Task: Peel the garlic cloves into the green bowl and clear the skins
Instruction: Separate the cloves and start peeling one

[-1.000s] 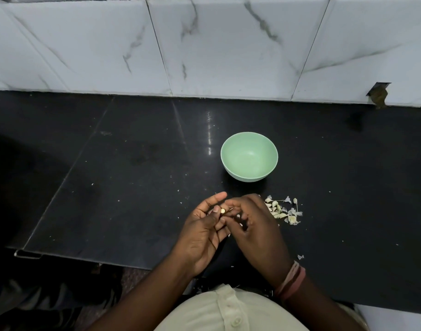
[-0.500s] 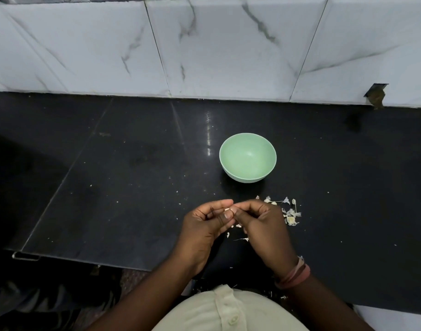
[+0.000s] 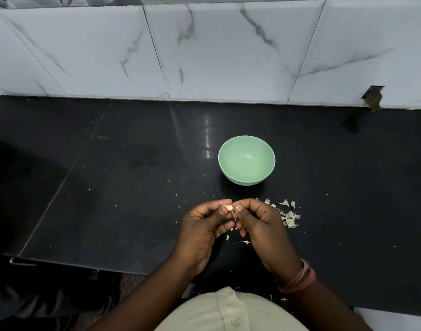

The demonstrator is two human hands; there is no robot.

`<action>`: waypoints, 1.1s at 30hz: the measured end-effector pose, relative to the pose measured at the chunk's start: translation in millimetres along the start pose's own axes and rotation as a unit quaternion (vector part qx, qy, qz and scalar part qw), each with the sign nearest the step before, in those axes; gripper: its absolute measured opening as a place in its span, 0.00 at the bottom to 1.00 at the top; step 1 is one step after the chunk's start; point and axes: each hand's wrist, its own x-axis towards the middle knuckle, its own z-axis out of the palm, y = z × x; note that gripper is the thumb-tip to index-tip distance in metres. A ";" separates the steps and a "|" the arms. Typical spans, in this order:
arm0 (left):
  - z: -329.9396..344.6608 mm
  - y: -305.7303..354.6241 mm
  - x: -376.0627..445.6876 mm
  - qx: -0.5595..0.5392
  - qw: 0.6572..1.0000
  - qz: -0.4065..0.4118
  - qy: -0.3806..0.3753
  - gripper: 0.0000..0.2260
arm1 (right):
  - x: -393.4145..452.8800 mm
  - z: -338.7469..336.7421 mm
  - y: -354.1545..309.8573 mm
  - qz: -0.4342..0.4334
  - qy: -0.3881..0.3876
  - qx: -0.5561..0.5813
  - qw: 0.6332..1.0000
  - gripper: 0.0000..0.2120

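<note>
You wear a cream shirt (image 3: pixel 231 311) with round buttons (image 3: pixel 235 320) down its front. On your right wrist, at five o'clock, sit pink bands (image 3: pixel 300 279).

Ahead of my hands: the green bowl (image 3: pixel 246 163) stands on the black counter (image 3: pixel 133 187), apart from my fingertips; dark counter shows between.
Right of my right hand (image 3: pixel 264 225): a scatter of garlic skins (image 3: pixel 288 217) lies just beside my knuckles.
Under my hands: a few loose skin flakes (image 3: pixel 243 242).
Left of my left hand (image 3: pixel 202 228): broad counter with only specks.
Far side: marble wall tiles (image 3: pixel 216 51) close off the counter behind the bowl.
</note>
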 end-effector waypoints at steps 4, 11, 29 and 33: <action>1.6 0.4 2.4 0.011 1.000 0.017 -0.001 0.07 | 0.9 -3.5 -2.6 -0.020 0.000 -0.010 1.000 0.08; 0.2 -0.2 8.6 0.041 0.998 0.045 0.008 0.09 | 8.0 -5.3 1.9 -0.027 0.012 -0.017 0.999 0.04; 24.7 17.8 55.4 0.159 0.985 0.063 0.038 0.05 | 47.8 -12.5 -9.6 -0.050 0.058 -0.082 0.994 0.07; 39.9 25.5 79.7 0.182 0.979 0.067 0.060 0.03 | 76.0 -14.6 -15.6 -0.061 0.109 -0.137 0.983 0.07</action>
